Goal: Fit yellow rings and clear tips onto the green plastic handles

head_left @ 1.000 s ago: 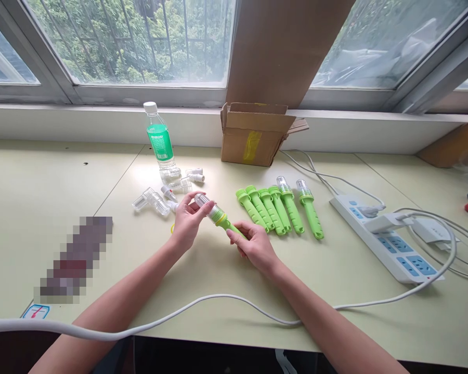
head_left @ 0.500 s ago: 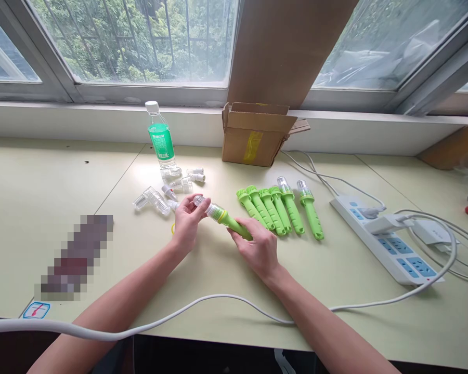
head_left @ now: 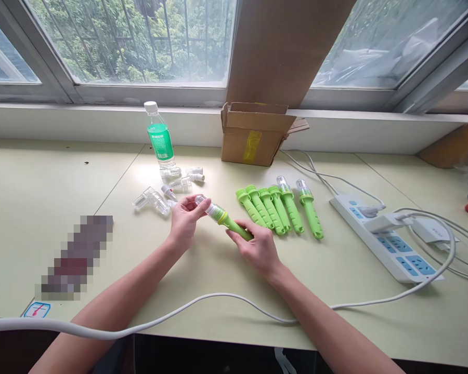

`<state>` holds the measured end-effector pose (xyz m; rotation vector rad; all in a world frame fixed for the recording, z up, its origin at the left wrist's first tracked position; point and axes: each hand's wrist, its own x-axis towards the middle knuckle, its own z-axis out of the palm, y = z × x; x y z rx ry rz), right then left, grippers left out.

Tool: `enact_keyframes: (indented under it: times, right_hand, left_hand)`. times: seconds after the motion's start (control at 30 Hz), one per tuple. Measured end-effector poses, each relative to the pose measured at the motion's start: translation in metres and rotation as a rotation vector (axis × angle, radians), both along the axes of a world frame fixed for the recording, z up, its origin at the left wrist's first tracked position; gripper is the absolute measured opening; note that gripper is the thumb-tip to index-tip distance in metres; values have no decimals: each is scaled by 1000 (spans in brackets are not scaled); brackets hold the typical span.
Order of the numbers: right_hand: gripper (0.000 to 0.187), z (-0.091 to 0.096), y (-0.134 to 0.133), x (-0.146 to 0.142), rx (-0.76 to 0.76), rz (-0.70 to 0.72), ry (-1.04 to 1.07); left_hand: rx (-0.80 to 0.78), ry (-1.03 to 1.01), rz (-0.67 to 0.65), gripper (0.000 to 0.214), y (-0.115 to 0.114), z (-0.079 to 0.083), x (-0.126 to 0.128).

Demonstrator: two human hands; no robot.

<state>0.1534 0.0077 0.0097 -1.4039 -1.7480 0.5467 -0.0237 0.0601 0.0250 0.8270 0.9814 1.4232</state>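
Observation:
Between my hands is a green plastic handle (head_left: 233, 227), tilted with its capped end up and to the left. A clear ribbed cap (head_left: 209, 206) sits over that end, above a yellow ring at the joint. The fingers of my left hand (head_left: 185, 218) are closed around the cap. My right hand (head_left: 259, 244) grips the lower part of the handle and hides its end. Left of my left hand lie several loose clear caps (head_left: 152, 200) and white cone-tipped pieces (head_left: 169, 192). To the right, several more green handles (head_left: 273, 210) lie side by side, two with clear caps on.
A bottle with a green label (head_left: 160, 140) and an open cardboard box (head_left: 253, 137) stand by the window. A white power strip (head_left: 386, 241) with plugs lies at right. One white cable (head_left: 218, 295) crosses in front of my arms. A blurred dark object (head_left: 78, 257) lies left.
Both hands keep their hold on the capped handle, which has barely moved. The left hand's fingers have shifted slightly, and a yellow ring seen beside the left wrist is now hidden.

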Motion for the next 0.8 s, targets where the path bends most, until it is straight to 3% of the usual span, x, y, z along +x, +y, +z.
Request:
enact_keyframes:
  times: [0.43, 0.67, 0.73, 0.8]
  right_hand:
    - [27, 9, 4, 4, -436, 149, 385]
    - [32, 11, 6, 7, -638, 304, 535]
    - [34, 11, 4, 4, -583, 291, 468]
    - [32, 9, 2, -1, -389, 202, 319]
  left_hand:
    - [5, -20, -50, 36, 3, 3, -2]
    - [27, -18, -71, 33, 2, 3, -2]
    - [40, -19, -66, 32, 2, 2, -1]
    - [51, -20, -62, 33, 1, 0, 0]
